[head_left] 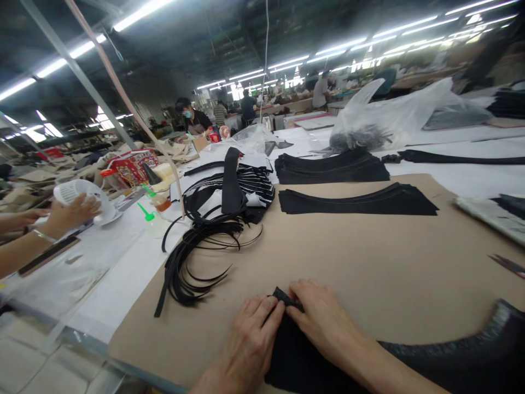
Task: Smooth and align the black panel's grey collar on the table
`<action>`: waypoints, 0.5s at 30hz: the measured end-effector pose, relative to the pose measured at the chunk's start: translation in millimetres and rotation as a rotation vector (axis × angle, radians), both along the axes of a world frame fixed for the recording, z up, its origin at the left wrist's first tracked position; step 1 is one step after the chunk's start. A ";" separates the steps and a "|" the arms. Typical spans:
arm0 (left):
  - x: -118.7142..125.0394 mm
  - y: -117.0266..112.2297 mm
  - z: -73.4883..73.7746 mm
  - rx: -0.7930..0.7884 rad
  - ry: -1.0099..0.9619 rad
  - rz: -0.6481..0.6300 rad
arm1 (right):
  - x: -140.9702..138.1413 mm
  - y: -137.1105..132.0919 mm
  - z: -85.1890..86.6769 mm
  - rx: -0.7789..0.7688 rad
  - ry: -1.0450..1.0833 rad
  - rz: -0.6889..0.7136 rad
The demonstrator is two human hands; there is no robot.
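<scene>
Both my hands rest at the near edge of a brown card sheet (369, 262), pressing on a black fabric piece (295, 361). My left hand (250, 339) has its fingers curled over the fabric's top corner. My right hand (320, 317) pinches the same corner from the right, fingers pressed together on it. The fabric runs right into a long curved black piece (471, 355). A tangle of thin black strips (197, 257) lies just left of my hands.
Two stacks of black cut pieces (356, 201) (330, 167) lie farther back on the table. A clear plastic bag (394, 115) sits behind them. At the left, another person's hands (65, 216) hold a small white fan (82, 197) near glue bottles (153, 219). Scissors (506, 265) lie at the right.
</scene>
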State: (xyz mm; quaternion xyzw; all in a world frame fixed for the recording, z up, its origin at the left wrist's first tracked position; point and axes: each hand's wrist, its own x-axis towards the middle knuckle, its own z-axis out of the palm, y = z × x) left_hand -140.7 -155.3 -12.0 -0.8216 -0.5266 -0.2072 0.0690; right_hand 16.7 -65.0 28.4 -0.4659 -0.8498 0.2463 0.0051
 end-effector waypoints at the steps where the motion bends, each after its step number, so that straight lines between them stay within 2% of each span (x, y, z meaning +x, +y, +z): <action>1: -0.4 -0.1 -0.8 -0.015 0.011 0.008 | 0.6 -1.0 -1.2 0.001 0.014 0.004; 8: -0.3 2.0 -0.7 -0.041 0.066 0.035 | 2.7 -8.7 -14.2 0.006 0.170 -0.015; 15: 2.1 1.7 0.0 0.002 0.077 0.057 | 2.4 -10.4 -19.2 0.049 0.209 -0.038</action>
